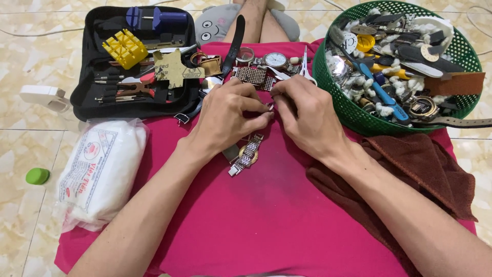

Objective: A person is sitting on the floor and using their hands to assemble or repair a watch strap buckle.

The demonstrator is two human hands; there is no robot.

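Head view | we see left hand (225, 115) and right hand (307, 115) pinching together a small metal piece (268, 106), too tiny to identify | woven steel watch band (247, 154) lies below on magenta cloth (266, 215) | green mesh basket (333, 97) right, brown towel (430, 169) beside.

Pink cloth (266, 220) — watch bracelet (247, 154), brown towel (420, 169), green basket (328, 87)

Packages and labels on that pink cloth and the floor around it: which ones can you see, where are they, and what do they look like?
Plastic bag of white cotton: left edge of the pink cloth, a soft clear pillow-shaped pack with a white printed label in red and blue.
Tan card: on the open black tool case, top left, flat and irregular in shape, with dark print.
No signs or screens show.
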